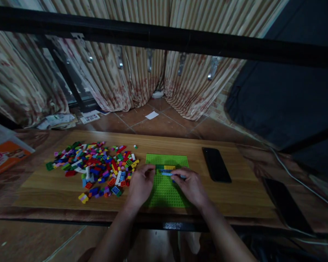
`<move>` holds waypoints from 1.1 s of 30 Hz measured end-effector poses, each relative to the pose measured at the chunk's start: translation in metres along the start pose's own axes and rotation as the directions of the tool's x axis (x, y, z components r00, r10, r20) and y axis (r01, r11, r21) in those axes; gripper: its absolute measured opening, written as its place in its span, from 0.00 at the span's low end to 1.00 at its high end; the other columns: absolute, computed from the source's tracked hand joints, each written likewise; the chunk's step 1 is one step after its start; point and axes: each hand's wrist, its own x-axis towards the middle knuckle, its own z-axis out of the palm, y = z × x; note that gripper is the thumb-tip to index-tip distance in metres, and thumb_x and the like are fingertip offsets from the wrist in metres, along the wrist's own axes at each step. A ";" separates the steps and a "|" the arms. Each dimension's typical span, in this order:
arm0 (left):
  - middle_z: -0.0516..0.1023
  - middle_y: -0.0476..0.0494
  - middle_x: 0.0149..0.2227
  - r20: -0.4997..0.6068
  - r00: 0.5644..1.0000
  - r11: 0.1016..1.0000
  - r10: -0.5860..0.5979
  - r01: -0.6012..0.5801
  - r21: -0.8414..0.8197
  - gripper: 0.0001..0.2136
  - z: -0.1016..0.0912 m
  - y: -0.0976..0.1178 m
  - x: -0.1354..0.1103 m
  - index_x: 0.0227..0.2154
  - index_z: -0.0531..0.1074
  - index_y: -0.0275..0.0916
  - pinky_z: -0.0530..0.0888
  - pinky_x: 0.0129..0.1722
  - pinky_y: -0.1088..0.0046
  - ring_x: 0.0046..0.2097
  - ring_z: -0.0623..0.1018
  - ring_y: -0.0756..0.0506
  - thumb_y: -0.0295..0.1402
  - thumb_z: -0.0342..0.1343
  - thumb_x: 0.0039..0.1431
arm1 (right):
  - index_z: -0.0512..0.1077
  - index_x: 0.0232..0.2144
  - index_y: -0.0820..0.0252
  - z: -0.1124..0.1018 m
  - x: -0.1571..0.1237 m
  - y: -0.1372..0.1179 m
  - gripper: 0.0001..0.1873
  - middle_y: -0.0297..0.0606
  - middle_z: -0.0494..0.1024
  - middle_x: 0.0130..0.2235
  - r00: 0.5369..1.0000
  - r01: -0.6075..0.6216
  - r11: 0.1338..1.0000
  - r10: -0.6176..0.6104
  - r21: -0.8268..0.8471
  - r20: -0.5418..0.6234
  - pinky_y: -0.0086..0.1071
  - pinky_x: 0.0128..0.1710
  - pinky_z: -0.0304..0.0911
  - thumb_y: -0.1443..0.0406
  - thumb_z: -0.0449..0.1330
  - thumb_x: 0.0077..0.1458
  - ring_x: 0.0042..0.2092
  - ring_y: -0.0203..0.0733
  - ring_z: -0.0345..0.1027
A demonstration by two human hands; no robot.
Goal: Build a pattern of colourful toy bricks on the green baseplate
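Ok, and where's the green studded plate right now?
In the head view, the green plate lies on the wooden board, right of the brick pile and left of the black phone.

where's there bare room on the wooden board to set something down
On the wooden board, bare wood lies on the near side of the black phone, right of the green baseplate. Another patch is the near-left corner, beside the loose bricks. It's crowded among those bricks and over the baseplate, where the left hand and right hand are.

White letters (0,159) sat on the orange label (9,165) of the box (1,133) at nine o'clock, but seemed too blurry to read.
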 end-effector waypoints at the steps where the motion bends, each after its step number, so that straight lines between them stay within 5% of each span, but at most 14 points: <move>1: 0.81 0.44 0.36 -0.027 1.000 0.999 -0.009 0.010 0.041 0.11 0.001 -0.001 0.003 0.38 0.76 0.38 0.72 0.38 0.71 0.36 0.78 0.46 0.33 0.51 0.57 | 0.78 0.34 0.53 0.000 0.002 0.003 0.08 0.36 0.76 0.34 1.000 0.002 1.000 -0.002 -0.007 -0.001 0.34 0.39 0.62 0.63 0.58 0.56 0.36 0.40 0.70; 11: 0.81 0.43 0.39 0.027 0.998 0.987 -0.062 0.057 0.147 0.10 0.017 -0.003 0.012 0.39 0.75 0.37 0.73 0.41 0.71 0.40 0.79 0.46 0.31 0.53 0.56 | 0.79 0.31 0.52 0.013 0.015 0.013 0.05 0.35 0.75 0.32 0.995 -0.086 0.996 0.084 -0.036 -0.060 0.34 0.40 0.63 0.63 0.63 0.50 0.35 0.39 0.70; 19: 0.80 0.42 0.38 -0.043 0.993 0.957 -0.110 0.117 0.264 0.10 0.025 0.000 0.014 0.40 0.74 0.37 0.72 0.39 0.70 0.39 0.79 0.45 0.33 0.57 0.54 | 0.79 0.28 0.53 0.018 0.015 0.011 0.03 0.35 0.77 0.32 0.976 -0.165 0.984 0.172 0.060 -0.136 0.34 0.38 0.64 0.64 0.64 0.47 0.34 0.41 0.71; 33: 0.80 0.43 0.37 -0.029 0.994 0.966 -0.101 0.105 0.235 0.11 0.021 0.005 0.011 0.41 0.73 0.37 0.72 0.39 0.70 0.38 0.78 0.46 0.32 0.57 0.55 | 0.80 0.29 0.51 0.019 0.014 0.014 0.05 0.35 0.78 0.32 0.976 -0.162 0.985 0.169 0.056 -0.136 0.34 0.37 0.64 0.61 0.64 0.48 0.34 0.41 0.71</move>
